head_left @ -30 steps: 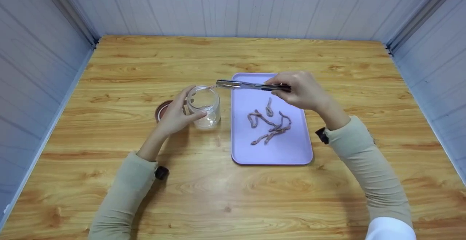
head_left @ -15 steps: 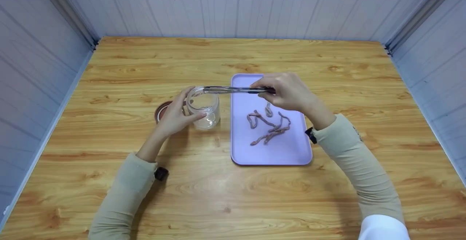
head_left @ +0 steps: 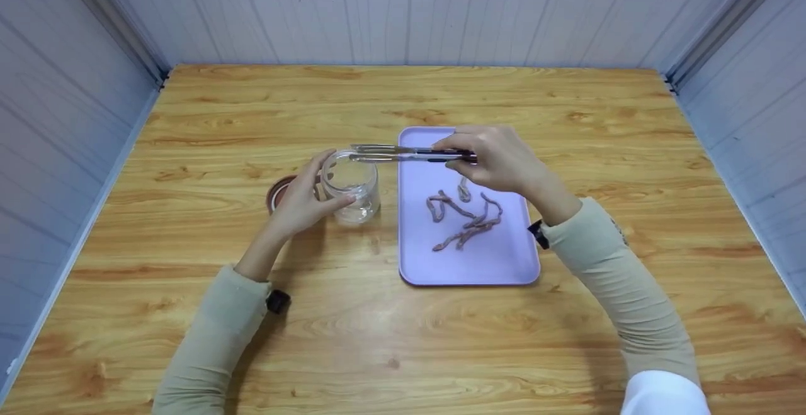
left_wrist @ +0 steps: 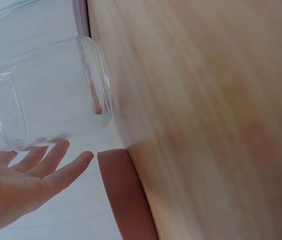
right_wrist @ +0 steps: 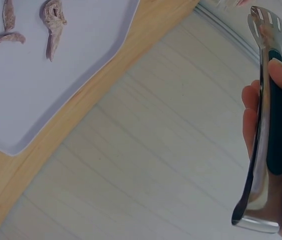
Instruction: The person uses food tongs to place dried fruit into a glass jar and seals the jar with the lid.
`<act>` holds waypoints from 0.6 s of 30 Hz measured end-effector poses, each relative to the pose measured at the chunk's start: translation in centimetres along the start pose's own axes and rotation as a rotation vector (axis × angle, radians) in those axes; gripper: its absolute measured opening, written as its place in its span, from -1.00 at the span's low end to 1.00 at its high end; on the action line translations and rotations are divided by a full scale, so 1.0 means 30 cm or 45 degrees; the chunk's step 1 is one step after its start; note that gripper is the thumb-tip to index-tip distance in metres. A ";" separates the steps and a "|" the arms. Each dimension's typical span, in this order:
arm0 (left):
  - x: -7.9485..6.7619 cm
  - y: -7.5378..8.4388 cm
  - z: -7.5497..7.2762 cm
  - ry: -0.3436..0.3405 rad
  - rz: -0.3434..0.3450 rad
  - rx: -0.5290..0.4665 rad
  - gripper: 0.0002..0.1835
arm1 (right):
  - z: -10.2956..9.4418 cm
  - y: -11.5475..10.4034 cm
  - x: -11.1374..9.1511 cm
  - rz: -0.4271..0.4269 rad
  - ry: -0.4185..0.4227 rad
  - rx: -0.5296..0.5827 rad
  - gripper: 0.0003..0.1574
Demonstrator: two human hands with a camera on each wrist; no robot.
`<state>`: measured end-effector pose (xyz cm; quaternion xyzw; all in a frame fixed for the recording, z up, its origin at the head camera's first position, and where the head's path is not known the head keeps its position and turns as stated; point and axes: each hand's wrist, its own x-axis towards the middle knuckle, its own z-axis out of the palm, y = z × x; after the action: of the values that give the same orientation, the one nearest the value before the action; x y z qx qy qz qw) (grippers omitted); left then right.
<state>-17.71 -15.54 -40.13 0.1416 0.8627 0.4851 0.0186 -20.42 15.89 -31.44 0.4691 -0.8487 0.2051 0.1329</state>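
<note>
Tongs [head_left: 409, 157] now wider — over jar [head_left: 356, 187]

The clear round jar [left_wrist: 51, 95] looks like shiny glass. The long silver tongs [right_wrist: 265, 130] are shiny metal. The purple rectangular tray [head_left: 466, 270] looks like smooth plastic. The thin brown strips [right_wrist: 54, 20] look rough. The yellow-brown wooden desk [head_left: 390, 339] shines a little.

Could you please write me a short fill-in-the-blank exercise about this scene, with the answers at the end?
1. The right hand grips a pair of metal ____.
2. Several brownish strips lie on a light purple ____.
3. In the head view, the red-brown lid lies to the ____ of the clear jar that the left hand holds.

Missing words: tongs; tray; left.
</note>
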 end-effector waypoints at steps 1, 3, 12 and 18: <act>0.000 0.000 0.000 0.000 -0.002 0.001 -0.08 | -0.005 0.002 -0.004 0.003 0.009 0.007 -0.72; 0.000 0.001 0.000 0.000 -0.008 -0.003 -0.08 | -0.019 0.004 -0.013 0.003 0.038 0.007 -0.71; 0.001 -0.003 -0.002 -0.003 0.021 -0.014 -0.09 | -0.113 0.023 -0.075 -0.007 0.213 0.013 -0.71; 0.000 -0.005 -0.002 -0.004 0.054 -0.027 -0.11 | -0.150 0.056 -0.143 0.056 0.274 -0.012 -0.67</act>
<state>-17.74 -15.66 -40.24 0.1606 0.8543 0.4943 0.0110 -19.45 22.00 -29.66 0.4250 -0.8406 0.2530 0.2208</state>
